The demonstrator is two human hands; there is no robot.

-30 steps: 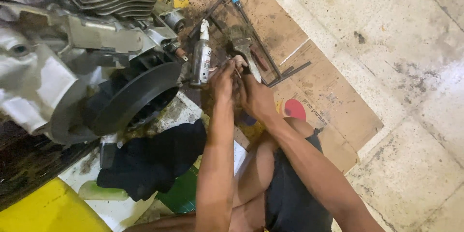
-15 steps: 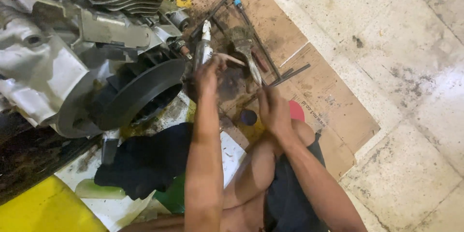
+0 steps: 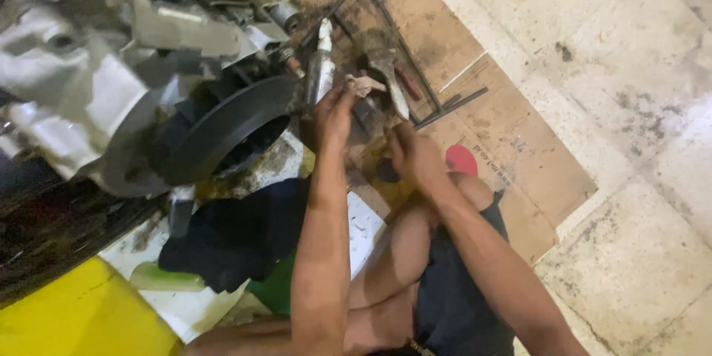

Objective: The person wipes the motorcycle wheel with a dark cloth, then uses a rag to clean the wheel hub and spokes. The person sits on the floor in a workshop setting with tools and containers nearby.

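Metal part clasped by left hand; right hand dropped away, fingers curled, grip unclear.

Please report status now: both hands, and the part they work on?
Left hand on small metal part beside engine. Right hand low, grip unclear. Brush nearby.

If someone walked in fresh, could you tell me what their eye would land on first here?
Probably the big grey engine filling the upper left, with its dark round wheel facing the person. Next, the left hand at a slim metal part beside that wheel, while the right hand hovers over the greasy cardboard strewn with rods. A dark cloth lies below the engine.
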